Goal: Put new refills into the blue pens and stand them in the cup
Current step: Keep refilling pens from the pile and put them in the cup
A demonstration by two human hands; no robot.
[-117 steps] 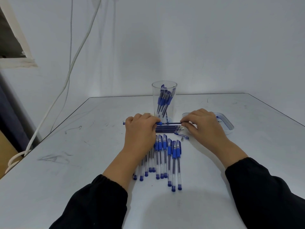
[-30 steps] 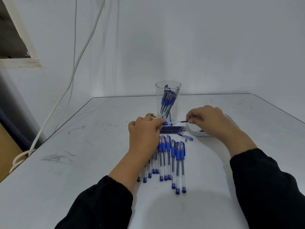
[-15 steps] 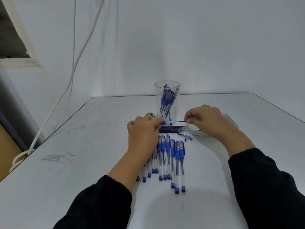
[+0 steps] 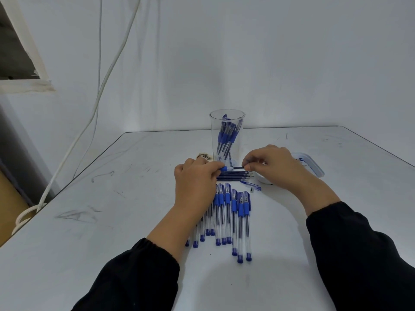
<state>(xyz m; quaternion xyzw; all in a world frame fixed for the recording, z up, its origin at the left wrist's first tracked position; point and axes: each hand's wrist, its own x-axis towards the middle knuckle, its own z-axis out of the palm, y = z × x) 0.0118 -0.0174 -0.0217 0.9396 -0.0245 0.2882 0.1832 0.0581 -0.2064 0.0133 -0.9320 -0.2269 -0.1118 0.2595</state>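
Your left hand (image 4: 197, 180) grips the clear blue-grip pen barrel (image 4: 223, 169) level above the grey table (image 4: 112, 198), near the far edge's middle. Compared with one second ago, the thin dark refill (image 4: 238, 167) shows a shorter exposed length between your hands; judge this as the refill seating deeper into the barrel. In front of the hands, the loose spare refills (image 4: 235, 176) lie in a stack, and the row of clear blue-capped pens (image 4: 233, 212) lies nearer the front edge. Behind the hands, the tall clear plastic cup (image 4: 226, 122) holds finished pens. Your right hand (image 4: 278, 167) pinches the refill's end. The white shallow tray (image 4: 314, 164) sits behind it, toward the right edge.
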